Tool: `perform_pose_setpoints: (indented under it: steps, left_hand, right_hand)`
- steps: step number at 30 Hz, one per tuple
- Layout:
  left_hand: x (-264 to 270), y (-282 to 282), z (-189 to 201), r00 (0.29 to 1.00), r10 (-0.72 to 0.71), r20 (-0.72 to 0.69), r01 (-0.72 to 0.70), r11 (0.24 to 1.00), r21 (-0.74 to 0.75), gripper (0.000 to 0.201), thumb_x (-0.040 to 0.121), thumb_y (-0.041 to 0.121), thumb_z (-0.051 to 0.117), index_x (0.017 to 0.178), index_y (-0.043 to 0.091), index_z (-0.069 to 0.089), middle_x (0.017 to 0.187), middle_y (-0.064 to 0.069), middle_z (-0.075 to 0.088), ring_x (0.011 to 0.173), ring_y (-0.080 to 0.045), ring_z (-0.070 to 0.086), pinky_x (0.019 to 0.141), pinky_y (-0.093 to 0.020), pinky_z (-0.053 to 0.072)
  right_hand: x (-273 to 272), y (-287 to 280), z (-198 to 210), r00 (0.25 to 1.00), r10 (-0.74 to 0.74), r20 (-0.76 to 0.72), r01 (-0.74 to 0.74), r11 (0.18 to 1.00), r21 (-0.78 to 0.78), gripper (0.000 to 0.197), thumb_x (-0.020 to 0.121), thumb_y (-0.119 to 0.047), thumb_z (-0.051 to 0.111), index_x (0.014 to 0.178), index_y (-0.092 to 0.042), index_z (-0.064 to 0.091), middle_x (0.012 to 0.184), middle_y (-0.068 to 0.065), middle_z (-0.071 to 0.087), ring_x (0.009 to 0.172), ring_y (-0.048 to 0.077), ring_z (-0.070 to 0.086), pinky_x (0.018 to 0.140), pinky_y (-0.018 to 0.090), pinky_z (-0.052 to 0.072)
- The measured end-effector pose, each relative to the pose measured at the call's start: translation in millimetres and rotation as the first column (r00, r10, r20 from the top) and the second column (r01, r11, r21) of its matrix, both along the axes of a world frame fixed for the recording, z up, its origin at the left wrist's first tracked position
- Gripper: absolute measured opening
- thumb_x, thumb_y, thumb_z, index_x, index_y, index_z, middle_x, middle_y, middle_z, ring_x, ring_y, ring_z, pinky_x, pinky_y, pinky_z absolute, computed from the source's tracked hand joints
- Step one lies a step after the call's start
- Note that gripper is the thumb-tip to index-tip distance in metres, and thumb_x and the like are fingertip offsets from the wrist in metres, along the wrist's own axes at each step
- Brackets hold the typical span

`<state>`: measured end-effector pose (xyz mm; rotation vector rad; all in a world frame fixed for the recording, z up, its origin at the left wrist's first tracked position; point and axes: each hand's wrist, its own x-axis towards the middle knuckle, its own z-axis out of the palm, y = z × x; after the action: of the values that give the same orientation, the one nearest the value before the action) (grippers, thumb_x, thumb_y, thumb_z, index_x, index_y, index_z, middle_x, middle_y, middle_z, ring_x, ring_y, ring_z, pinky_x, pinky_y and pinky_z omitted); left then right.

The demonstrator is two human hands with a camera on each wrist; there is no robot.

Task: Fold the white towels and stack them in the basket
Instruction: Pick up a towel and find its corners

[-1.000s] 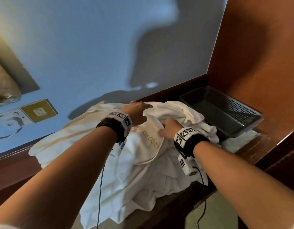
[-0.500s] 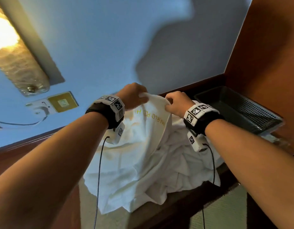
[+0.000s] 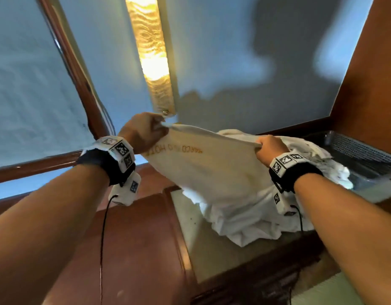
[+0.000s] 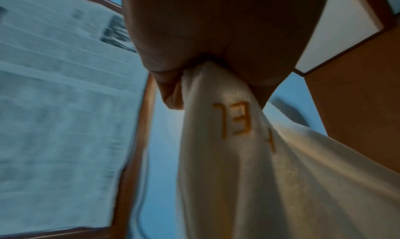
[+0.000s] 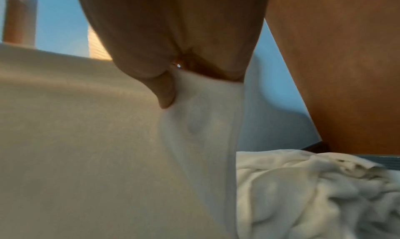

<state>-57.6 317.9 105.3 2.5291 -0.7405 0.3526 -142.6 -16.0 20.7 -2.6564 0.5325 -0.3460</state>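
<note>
While both hands stay raised above the counter (image 3: 214, 254), a white towel (image 3: 212, 170) with gold lettering hangs stretched between them. The left hand (image 3: 141, 133) pinches one top corner, its fingers (image 4: 171, 90) curled tight on the cloth; the right hand (image 3: 269, 148) grips the other corner, fingers (image 5: 164, 92) closed round the hem. Below and behind lies a crumpled heap of towels (image 3: 251, 219) on the counter. The dark mesh basket (image 3: 361, 150) sits just right of the heap.
</note>
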Motion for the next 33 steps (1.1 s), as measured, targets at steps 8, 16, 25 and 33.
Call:
perform_pose_setpoints:
  steps: [8, 16, 25, 33]
  left_hand:
    - [-64, 218, 1, 0.943, 0.331, -0.034, -0.324, 0.936, 0.141, 0.015, 0.090, 0.023, 0.065, 0.076, 0.024, 0.063, 0.078, -0.006, 0.059, 0.086, -0.034, 0.063, 0.073, -0.033, 0.043]
    - [-124, 201, -78, 0.977, 0.090, -0.196, -0.095, 0.995, -0.014, 0.076, 0.067, 0.071, 0.070, 0.131, 0.032, 0.057, 0.113, 0.012, 0.062, 0.110, -0.018, 0.057, 0.087, -0.029, 0.042]
    - [-136, 196, -78, 0.974, -0.017, -0.228, -0.065, 0.936, -0.347, 0.038, 0.084, 0.041, 0.049, 0.084, 0.009, 0.069, 0.077, -0.008, 0.069, 0.073, -0.018, 0.060, 0.074, -0.039, 0.050]
    - [-136, 134, -60, 0.994, -0.003, -0.106, -0.040, 0.916, -0.399, 0.035, 0.097, 0.013, 0.061, 0.064, 0.022, 0.057, 0.058, 0.009, 0.052, 0.052, 0.004, 0.045, 0.057, -0.022, 0.033]
  right_hand:
    - [-17, 192, 55, 0.942, 0.293, 0.166, -0.291, 0.956, -0.038, 0.027, 0.084, -0.004, 0.055, 0.104, -0.012, 0.071, 0.110, 0.018, 0.070, 0.104, 0.037, 0.063, 0.084, 0.035, 0.046]
    - [-66, 373, 98, 0.649, 0.737, -0.189, -0.737, 0.547, -0.397, 0.030, 0.074, -0.035, 0.052, 0.092, -0.018, 0.069, 0.092, 0.003, 0.068, 0.087, 0.026, 0.061, 0.069, 0.031, 0.042]
    - [-44, 288, 29, 0.827, 0.557, 0.081, -0.547, 0.829, -0.118, 0.014, 0.084, -0.023, 0.073, 0.077, -0.012, 0.070, 0.077, 0.010, 0.068, 0.083, 0.032, 0.065, 0.073, 0.036, 0.049]
    - [-50, 281, 44, 0.555, 0.657, 0.511, -0.760, 0.650, -0.011, 0.021, 0.075, -0.043, 0.054, 0.067, -0.024, 0.058, 0.062, -0.006, 0.049, 0.062, 0.009, 0.040, 0.059, 0.026, 0.031]
